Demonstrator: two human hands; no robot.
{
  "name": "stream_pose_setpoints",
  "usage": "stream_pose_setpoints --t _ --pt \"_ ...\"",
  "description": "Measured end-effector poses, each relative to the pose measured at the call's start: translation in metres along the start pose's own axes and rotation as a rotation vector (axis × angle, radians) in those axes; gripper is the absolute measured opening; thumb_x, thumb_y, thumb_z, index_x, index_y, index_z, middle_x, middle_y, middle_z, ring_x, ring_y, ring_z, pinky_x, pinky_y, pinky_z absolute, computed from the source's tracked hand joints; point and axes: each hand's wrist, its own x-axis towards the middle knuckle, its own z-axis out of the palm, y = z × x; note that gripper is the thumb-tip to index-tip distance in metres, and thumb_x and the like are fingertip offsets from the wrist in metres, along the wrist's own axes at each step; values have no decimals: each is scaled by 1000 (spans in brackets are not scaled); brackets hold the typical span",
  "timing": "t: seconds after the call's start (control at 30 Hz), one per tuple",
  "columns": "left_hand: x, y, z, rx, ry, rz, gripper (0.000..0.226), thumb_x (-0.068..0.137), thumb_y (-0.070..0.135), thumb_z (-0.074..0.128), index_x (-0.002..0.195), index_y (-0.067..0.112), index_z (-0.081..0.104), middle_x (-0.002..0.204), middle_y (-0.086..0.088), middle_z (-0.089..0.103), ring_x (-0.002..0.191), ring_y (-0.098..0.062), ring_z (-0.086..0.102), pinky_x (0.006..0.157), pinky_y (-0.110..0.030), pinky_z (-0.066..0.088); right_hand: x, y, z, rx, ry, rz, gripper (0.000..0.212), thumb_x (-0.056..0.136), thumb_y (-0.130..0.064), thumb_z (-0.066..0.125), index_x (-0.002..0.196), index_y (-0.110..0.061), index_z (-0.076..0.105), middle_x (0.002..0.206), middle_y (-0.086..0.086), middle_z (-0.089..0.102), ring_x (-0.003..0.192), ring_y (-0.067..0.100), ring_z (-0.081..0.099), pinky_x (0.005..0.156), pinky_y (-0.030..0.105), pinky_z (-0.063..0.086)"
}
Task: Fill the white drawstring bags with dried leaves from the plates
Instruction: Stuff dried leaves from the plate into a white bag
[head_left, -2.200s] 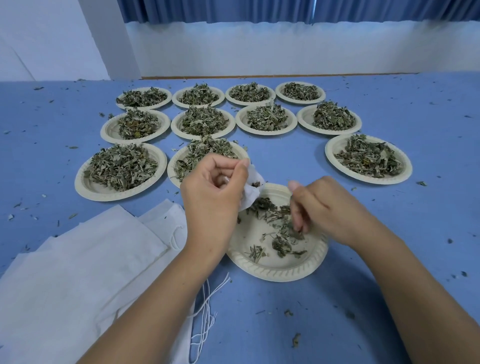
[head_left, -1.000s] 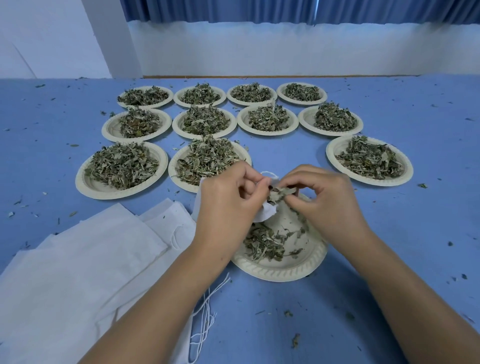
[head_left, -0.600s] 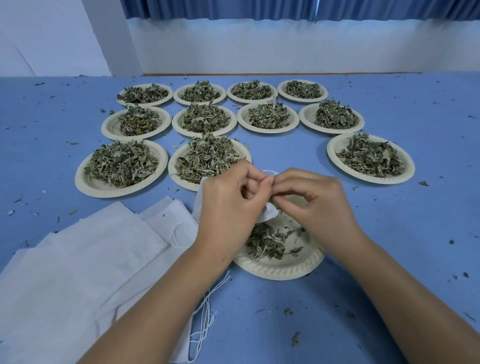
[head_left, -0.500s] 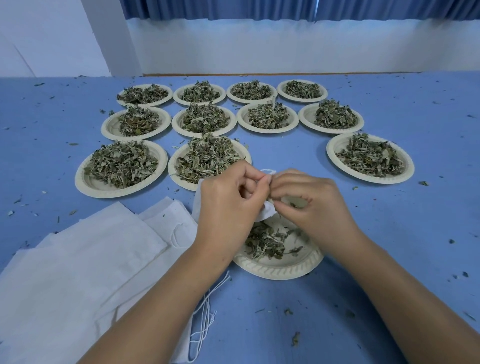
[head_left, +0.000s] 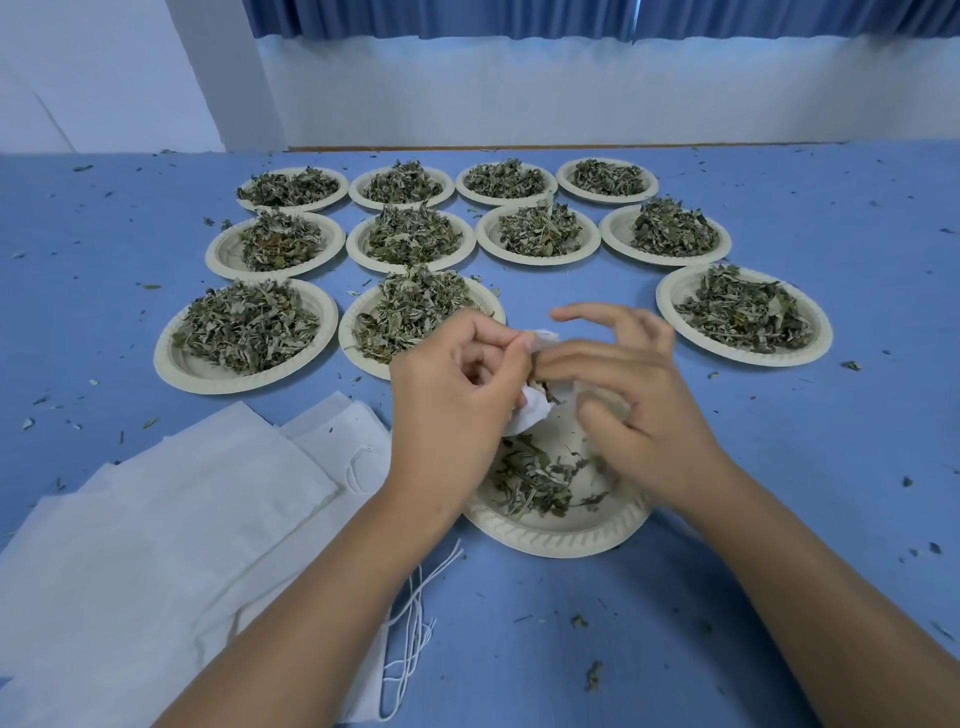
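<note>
My left hand (head_left: 457, 384) pinches the mouth of a small white drawstring bag (head_left: 535, 413) and holds it above the near paper plate (head_left: 558, 538). A thin scatter of dried leaves (head_left: 530, 480) lies on that plate. My right hand (head_left: 628, 384) is right beside the bag's mouth. Its fingers are loosely spread, the index finger is lifted, and one fingertip touches the bag's opening. I see no leaves held in it. Most of the bag is hidden behind my left hand.
Several paper plates heaped with dried leaves stand in rows beyond my hands, such as the plates at the left (head_left: 244, 338) and right (head_left: 743, 317). A stack of flat white bags (head_left: 156, 519) with loose strings (head_left: 410, 623) lies at the near left. Leaf crumbs dot the blue table (head_left: 779, 519).
My right hand gathered leaves from the near plate, brought them to the bag's mouth and pushed them in. Its fingers have now spread apart. My left hand kept holding the bag.
</note>
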Motion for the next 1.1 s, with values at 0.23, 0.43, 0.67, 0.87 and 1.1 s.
stream_pose_setpoints --t 0.23,0.43,0.67,0.87,1.1 --pt "0 2 -1 -50 -3 -4 11 89 10 68 78 11 67 55 -4 63 42 -5 51 46 -19 44 -1 -5 1 -62 -29 -62 36 74 -14 34 79 -13 70 83 -13 67 122 16 47 107 47 17" --pt "0 0 0 -30 34 -14 11 90 9 67 79 10 66 56 1 65 43 -4 53 46 -17 44 1 4 -8 49 114 77 41 72 2 40 77 -25 71 85 -21 68 107 11 59 105 36 26" --pt "2 1 -3 -15 99 -29 12 91 14 68 79 13 65 52 3 60 43 -8 52 45 -21 46 -1 19 -7 -129 -71 463 36 81 7 43 72 -11 72 72 0 71 64 23 64 61 33 52" --pt "1 2 -1 -13 75 -15 12 90 11 68 78 12 66 52 6 60 43 -3 52 47 -17 44 -1 18 -7 -13 -281 600 42 81 8 36 68 -8 72 66 8 70 63 26 69 64 41 58" --pt "2 2 -2 -21 79 -6 12 90 13 68 78 12 66 52 5 60 43 -3 53 48 -17 45 1 15 -12 -291 -223 408 36 82 6 42 76 -12 72 76 -4 68 75 19 62 75 35 51"
